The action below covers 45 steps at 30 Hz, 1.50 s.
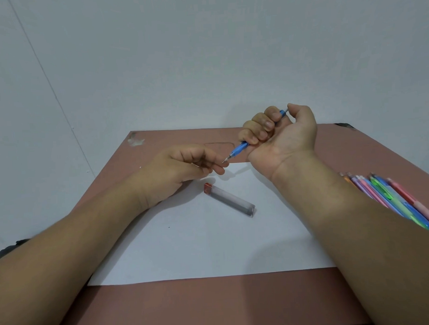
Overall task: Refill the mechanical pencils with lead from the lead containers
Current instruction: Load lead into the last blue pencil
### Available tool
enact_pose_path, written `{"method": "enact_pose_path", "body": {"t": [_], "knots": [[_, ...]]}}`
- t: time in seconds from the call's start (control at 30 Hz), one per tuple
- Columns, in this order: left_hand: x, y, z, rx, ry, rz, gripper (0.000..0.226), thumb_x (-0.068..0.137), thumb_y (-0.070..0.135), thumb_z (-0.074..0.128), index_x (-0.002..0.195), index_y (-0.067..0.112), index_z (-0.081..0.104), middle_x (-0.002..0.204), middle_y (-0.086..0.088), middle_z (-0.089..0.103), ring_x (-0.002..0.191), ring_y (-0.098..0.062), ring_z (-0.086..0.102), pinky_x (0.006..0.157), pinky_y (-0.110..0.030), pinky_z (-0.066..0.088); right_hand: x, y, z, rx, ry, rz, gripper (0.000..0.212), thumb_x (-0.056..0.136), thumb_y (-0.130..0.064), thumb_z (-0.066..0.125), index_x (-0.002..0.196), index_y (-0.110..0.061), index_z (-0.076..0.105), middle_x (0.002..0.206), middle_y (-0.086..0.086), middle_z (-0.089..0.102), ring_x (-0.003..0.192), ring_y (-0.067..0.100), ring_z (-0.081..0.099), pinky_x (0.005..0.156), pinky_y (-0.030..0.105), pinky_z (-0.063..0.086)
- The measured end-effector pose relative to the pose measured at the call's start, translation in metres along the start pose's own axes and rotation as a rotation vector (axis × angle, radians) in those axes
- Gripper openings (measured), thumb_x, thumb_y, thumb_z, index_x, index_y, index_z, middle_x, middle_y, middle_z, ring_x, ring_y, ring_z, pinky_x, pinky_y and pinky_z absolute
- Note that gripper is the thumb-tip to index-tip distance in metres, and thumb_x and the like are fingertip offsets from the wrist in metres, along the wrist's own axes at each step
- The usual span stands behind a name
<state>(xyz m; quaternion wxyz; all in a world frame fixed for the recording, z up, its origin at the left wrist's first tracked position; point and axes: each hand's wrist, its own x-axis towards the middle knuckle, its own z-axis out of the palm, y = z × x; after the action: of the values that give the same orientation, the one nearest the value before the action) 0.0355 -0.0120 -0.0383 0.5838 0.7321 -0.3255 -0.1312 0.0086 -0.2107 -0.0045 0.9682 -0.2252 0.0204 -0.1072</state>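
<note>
My right hand point(280, 133) grips a blue mechanical pencil point(239, 148) in a fist, thumb on its top button, tip pointing down-left. My left hand point(184, 168) has its fingers curled, thumb and forefinger pinched together right at the pencil's metal tip; a lead between them is too thin to make out. A clear lead container point(230, 200) with a red cap lies flat on the white paper point(211, 247), just below my left hand.
A bunch of coloured mechanical pencils point(390, 200) lies at the right, partly hidden by my right forearm. The paper sits on a reddish-brown table point(213, 303) against a pale wall. Tape scraps mark the table's far corners.
</note>
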Motion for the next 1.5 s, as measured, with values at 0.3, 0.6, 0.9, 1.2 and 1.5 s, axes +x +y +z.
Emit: {"method": "enact_pose_path", "body": {"t": [0.3, 0.6, 0.9, 1.2, 1.5], "knots": [[0.003, -0.0041, -0.0013, -0.019, -0.021, 0.008, 0.032, 0.08, 0.004, 0.055, 0.102, 0.013, 0.076, 0.104, -0.006, 0.075, 0.097, -0.013, 0.064, 0.088, -0.031, 0.045, -0.0005, 0.0008, 0.0002, -0.005, 0.001, 0.009, 0.037, 0.091, -0.037, 0.037, 0.061, -0.016, 0.034, 0.058, -0.001, 0.026, 0.049, 0.017, 0.019, 0.053, 0.026, 0.019], [0.0046, -0.0086, -0.0026, -0.036, -0.037, 0.021, 0.033, 0.079, 0.002, 0.055, 0.106, 0.006, 0.074, 0.101, -0.006, 0.075, 0.095, -0.011, 0.066, 0.082, -0.021, 0.05, -0.0003, -0.0008, -0.0009, -0.011, -0.003, -0.003, 0.035, 0.09, -0.035, 0.035, 0.061, -0.016, 0.032, 0.058, -0.001, 0.025, 0.049, 0.018, 0.018, 0.052, 0.026, 0.018], [0.0047, -0.0099, -0.0037, -0.047, -0.036, 0.009, 0.033, 0.08, 0.003, 0.056, 0.107, 0.007, 0.074, 0.105, -0.008, 0.075, 0.094, -0.014, 0.065, 0.084, -0.03, 0.048, -0.0007, 0.0002, -0.0009, -0.007, -0.004, 0.005, 0.036, 0.09, -0.037, 0.037, 0.061, -0.016, 0.033, 0.058, -0.001, 0.025, 0.049, 0.018, 0.018, 0.052, 0.026, 0.019], [0.0046, -0.0101, -0.004, -0.047, -0.03, 0.011, 0.033, 0.079, 0.003, 0.057, 0.108, 0.004, 0.073, 0.106, -0.011, 0.074, 0.095, -0.017, 0.065, 0.085, -0.034, 0.048, -0.0006, -0.0005, -0.0014, 0.0, -0.004, 0.002, 0.034, 0.089, -0.032, 0.034, 0.06, -0.016, 0.034, 0.058, -0.001, 0.025, 0.049, 0.018, 0.018, 0.051, 0.027, 0.02], [0.0042, -0.0084, -0.0023, -0.043, -0.027, 0.02, 0.032, 0.077, 0.004, 0.057, 0.104, 0.008, 0.074, 0.103, -0.007, 0.075, 0.097, -0.015, 0.064, 0.084, -0.028, 0.05, -0.0007, 0.0007, -0.0017, 0.004, -0.012, 0.01, 0.036, 0.09, -0.036, 0.037, 0.06, -0.016, 0.033, 0.058, -0.001, 0.025, 0.048, 0.017, 0.018, 0.051, 0.027, 0.019]]}}
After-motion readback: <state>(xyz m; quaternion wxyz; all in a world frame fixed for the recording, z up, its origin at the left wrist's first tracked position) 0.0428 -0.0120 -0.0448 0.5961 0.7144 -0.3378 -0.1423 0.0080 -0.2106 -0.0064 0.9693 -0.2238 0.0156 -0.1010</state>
